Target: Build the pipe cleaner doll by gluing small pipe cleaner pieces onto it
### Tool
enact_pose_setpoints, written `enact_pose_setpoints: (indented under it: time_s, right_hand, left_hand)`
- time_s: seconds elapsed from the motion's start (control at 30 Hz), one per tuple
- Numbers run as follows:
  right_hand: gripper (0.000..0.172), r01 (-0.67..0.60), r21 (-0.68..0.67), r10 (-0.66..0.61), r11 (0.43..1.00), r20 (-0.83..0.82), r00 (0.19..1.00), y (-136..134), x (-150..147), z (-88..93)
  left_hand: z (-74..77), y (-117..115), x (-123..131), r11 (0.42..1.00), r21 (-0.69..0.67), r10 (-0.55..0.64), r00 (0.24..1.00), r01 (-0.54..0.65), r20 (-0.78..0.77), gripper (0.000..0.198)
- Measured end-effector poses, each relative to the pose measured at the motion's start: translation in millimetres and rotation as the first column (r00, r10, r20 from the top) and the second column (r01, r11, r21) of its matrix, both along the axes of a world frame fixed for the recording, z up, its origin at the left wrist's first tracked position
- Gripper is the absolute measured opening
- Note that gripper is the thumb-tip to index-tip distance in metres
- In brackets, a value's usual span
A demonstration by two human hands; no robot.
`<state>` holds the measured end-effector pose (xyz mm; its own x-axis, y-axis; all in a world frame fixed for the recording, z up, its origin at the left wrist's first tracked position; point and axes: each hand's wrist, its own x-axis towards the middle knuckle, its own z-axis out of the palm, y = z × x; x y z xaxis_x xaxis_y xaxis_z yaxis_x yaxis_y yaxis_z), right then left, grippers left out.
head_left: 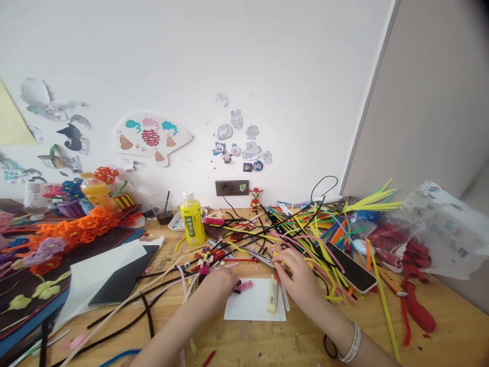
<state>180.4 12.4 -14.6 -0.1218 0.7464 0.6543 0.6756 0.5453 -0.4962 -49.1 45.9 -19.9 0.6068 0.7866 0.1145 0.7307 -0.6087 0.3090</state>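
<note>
My left hand rests on the wooden table with fingers curled, its tips beside a small pink twisted pipe-cleaner piece at the top edge of a white paper sheet. What it grips, if anything, is hidden. My right hand reaches forward over the paper's right corner, fingers bent around something yellow near scissors. A pale glue stick lies on the paper between both hands. A small red pipe-cleaner figure lies just beyond my left hand.
A heap of coloured pipe cleaners covers the table's back right, with a phone lying in it. A yellow drink bottle stands behind the work spot. Orange pipe-cleaner flowers and a dark tablet lie left; a plastic bag lies right.
</note>
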Motion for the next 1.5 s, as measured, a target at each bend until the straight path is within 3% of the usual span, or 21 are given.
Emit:
enact_pose_setpoints:
  time_s: [0.13, 0.2, 0.33, 0.5, 0.63, 0.73, 0.9, 1.03, 1.1, 1.17, 1.33, 1.43, 1.5]
  right_hand:
    - [0.015, -0.057, -0.020, 0.056, 0.998, -0.047, 0.997, -4.2, -4.5, 3.4]
    - [0.013, -0.136, -0.075, 0.132, 0.988, -0.059, 0.990, -9.8, -9.5, 7.5]
    - [0.009, -0.239, -0.191, 0.240, 0.952, -0.020, 0.971, -21.4, -20.3, 16.1]
    - [0.009, -0.225, -0.298, 0.229, 0.928, -0.020, 0.973, -25.7, -24.8, 20.7]
    - [0.009, -0.253, -0.460, 0.210, 0.851, -0.145, 0.967, -24.0, -25.5, 17.6]
    - [0.009, -0.301, -0.497, 0.201, 0.814, -0.244, 0.949, -21.8, -26.2, 13.0]
    - [0.006, -0.397, -0.479, 0.206, 0.783, -0.403, 0.892, -20.5, -25.7, 11.6]
    - [0.009, -0.544, -0.494, 0.246, 0.679, -0.545, 0.802, -22.8, -25.0, 15.3]
    - [0.011, -0.589, -0.479, 0.268, 0.651, -0.581, 0.769, -24.0, -24.9, 16.2]
    - [0.012, -0.593, -0.451, 0.276, 0.667, -0.590, 0.759, -25.1, -25.0, 16.2]
    - [0.009, -0.452, -0.328, 0.256, 0.830, -0.495, 0.830, -27.8, -25.4, 16.3]
    - [0.006, -0.395, -0.190, 0.318, 0.899, -0.338, 0.886, -28.6, -24.1, 15.9]
    - [0.005, -0.379, -0.104, 0.342, 0.920, -0.262, 0.902, -28.2, -22.5, 14.7]
  left_hand:
    - [14.0, -9.4, 8.2, 0.999, 0.013, 0.050, 0.997, -0.051, 0.056, 0.021]
    - [24.9, -17.9, 14.7, 0.997, -0.052, 0.062, 0.985, -0.054, 0.159, 0.015]
    - [38.5, -34.2, 26.9, 0.999, -0.018, -0.026, 0.968, 0.032, 0.249, 0.012]
    - [37.1, -39.7, 28.9, 0.987, 0.114, -0.146, 0.935, 0.115, 0.322, 0.014]
    - [36.8, -38.6, 28.4, 0.971, 0.186, -0.214, 0.892, 0.150, 0.399, 0.016]
    - [38.5, -38.9, 30.7, 0.966, 0.202, -0.235, 0.863, 0.159, 0.446, 0.015]
    - [39.2, -37.9, 31.5, 0.990, 0.100, -0.136, 0.801, 0.095, 0.583, 0.007]
    - [37.4, -36.0, 32.2, 0.990, -0.091, -0.023, 0.758, 0.108, 0.652, 0.005]
    - [36.0, -37.4, 34.7, 0.956, -0.239, 0.058, 0.692, 0.168, 0.719, 0.011]
    - [34.9, -40.9, 38.3, 0.887, -0.403, 0.204, 0.592, 0.225, 0.779, 0.014]
    - [34.0, -50.9, 45.6, 0.696, -0.623, 0.528, 0.333, 0.359, 0.781, 0.019]
    - [32.2, -53.1, 47.9, 0.580, -0.664, 0.627, 0.261, 0.472, 0.734, 0.020]
    - [30.9, -53.7, 49.3, 0.560, -0.672, 0.650, 0.247, 0.484, 0.719, 0.020]
